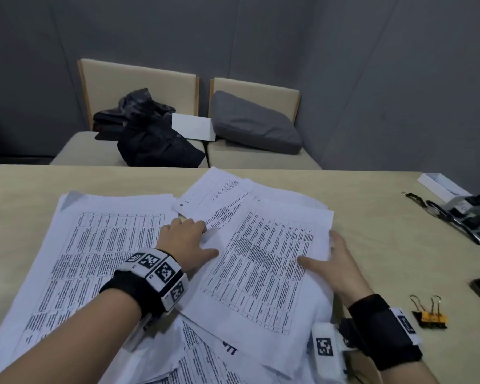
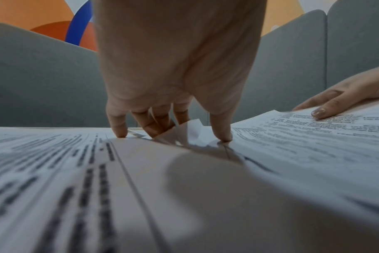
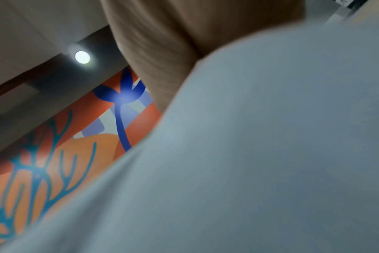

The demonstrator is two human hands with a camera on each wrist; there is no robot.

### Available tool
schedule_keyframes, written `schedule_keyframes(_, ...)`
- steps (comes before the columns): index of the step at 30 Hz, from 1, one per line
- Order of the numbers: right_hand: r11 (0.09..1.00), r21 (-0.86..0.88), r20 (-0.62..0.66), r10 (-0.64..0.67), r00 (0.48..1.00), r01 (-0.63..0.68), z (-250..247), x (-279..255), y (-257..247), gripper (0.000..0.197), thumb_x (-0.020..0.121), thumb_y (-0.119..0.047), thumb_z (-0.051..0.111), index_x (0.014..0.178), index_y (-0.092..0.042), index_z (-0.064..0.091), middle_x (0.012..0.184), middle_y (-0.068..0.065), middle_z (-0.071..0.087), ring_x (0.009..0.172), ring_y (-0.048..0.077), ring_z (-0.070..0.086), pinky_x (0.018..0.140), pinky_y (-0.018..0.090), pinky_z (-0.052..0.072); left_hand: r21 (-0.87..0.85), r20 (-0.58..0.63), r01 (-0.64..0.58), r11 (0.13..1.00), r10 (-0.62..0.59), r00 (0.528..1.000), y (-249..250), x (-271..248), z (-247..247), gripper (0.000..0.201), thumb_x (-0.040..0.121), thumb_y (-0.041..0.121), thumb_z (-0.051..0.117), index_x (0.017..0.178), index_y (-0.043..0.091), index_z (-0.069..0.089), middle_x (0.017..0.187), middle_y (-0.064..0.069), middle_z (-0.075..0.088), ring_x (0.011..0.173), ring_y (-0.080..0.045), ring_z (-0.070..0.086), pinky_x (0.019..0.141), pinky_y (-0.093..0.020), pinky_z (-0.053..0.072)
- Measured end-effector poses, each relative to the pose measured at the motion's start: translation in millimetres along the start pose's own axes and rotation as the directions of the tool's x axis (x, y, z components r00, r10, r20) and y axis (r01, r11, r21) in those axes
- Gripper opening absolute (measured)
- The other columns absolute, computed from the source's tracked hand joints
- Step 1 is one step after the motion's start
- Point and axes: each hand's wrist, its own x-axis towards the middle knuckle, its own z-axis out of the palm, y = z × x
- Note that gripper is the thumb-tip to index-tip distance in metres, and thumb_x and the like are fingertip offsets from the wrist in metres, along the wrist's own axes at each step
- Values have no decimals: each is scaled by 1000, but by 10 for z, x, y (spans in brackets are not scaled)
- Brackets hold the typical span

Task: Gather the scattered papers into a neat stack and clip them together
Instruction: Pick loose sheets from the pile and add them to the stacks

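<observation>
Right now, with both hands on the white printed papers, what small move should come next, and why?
Probably draw the tilted white printed sheet that the right hand pinches leftward onto the pile of white papers that the left hand holds. The sheets lie fanned at different angles; the yellow-and-black binder clips lie untouched.

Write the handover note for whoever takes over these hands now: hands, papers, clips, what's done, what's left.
Left hand: fingers curled down onto the papers, with a sheet corner bunched between fingers and thumb.
Right hand: grips the right edge of the top sheets, thumb on top, fingers underneath.
Papers: spread askew and overlapping on the table, not squared.
Clips: on the table to the right of the papers, untouched.
Done: nothing stacked or clipped; both hands are on the sheets.
Left: pull all sheets into one pile, square the edges, then clip it.
</observation>
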Motion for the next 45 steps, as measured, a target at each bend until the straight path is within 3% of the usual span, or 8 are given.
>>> schedule_keyframes(2, 1000, -2, -50, 19, 999, -19, -38, 13, 40, 96, 69, -8, 86, 147, -17, 29, 124, 2, 62, 108, 21, 64, 95, 42, 51, -7, -16, -4, 1000, 4, 1000, 9, -12, -3, 42, 83, 59, 53, 103, 23, 50, 97, 2, 48, 107, -24, 47, 96, -40, 38)
schedule_keyframes(8, 988, -142, -165, -92, 982, 68, -200, 82, 60, 8, 84, -23, 74, 90, -18, 72, 93, -3, 75, 89, 19, 71, 84, 41, 57, -12, -82, -16, 1000, 15, 997, -3, -10, 21, 21, 98, 26, 38, 110, 18, 54, 112, -6, 57, 107, -26, 49, 92, -37, 38)
schedule_keyframes(15, 996, -12, -329, -92, 940, 93, -433, 109, 69, 3, 91, -14, 65, 89, -14, 67, 92, 8, 71, 86, 25, 68, 80, 34, 52, -80, -91, -10, 997, 3, 996, -31, 19, 22, 12, 95, 22, 41, 95, 19, 53, 102, -6, 60, 99, -26, 52, 86, -37, 41)
schedule_keyframes(21, 923, 366, -358, 23, 933, 118, -719, 10, 19, 25, 95, -9, 58, 118, 1, 61, 91, 1, 67, 62, 5, 67, 51, 13, 53, -116, -112, -16, 993, 3, 994, -27, 11, 10, 7, 93, 17, 43, 88, 20, 47, 97, -6, 60, 88, -24, 48, 78, -35, 39)
schedule_keyframes(26, 817, 574, -239, 103, 966, 55, -794, -72, -2, 23, 97, -8, 54, 119, -2, 60, 95, 2, 75, 69, 11, 73, 55, 24, 59, -100, -107, -21, 995, 10, 994, -24, 18, 7, 6, 93, 17, 44, 88, 20, 46, 89, -4, 53, 83, -22, 43, 74, -34, 36)
schedule_keyframes(33, 942, 304, 123, 107, 987, -140, -572, -144, 174, 51, 67, -9, 75, 115, 4, 64, 100, 9, 75, 86, 24, 74, 60, 25, 59, -41, -98, -45, 998, 40, 994, -23, 25, 15, 17, 94, 17, 40, 103, 18, 54, 102, -6, 60, 98, -27, 51, 76, -34, 35)
schedule_keyframes(37, 954, 283, 151, 57, 987, -98, -466, -205, 162, 25, 85, 4, 63, 110, 2, 66, 88, 3, 77, 77, 17, 75, 59, 20, 56, -191, -41, -14, 982, 6, 999, -57, 28, -69, 10, 93, 20, 46, 95, 21, 56, 99, -3, 63, 94, -25, 58, 78, -32, 44)
schedule_keyframes(45, 908, 419, 57, -57, 997, 28, -760, -59, -16, 94, 23, -41, 96, 102, -1, 67, 97, 12, 76, 82, 22, 74, 72, 33, 61, -425, -192, -169, 889, 94, 977, 240, 146, -642, 8, 88, 22, 63, 85, 20, 56, 78, 5, 55, 76, -16, 51, 68, -25, 38)
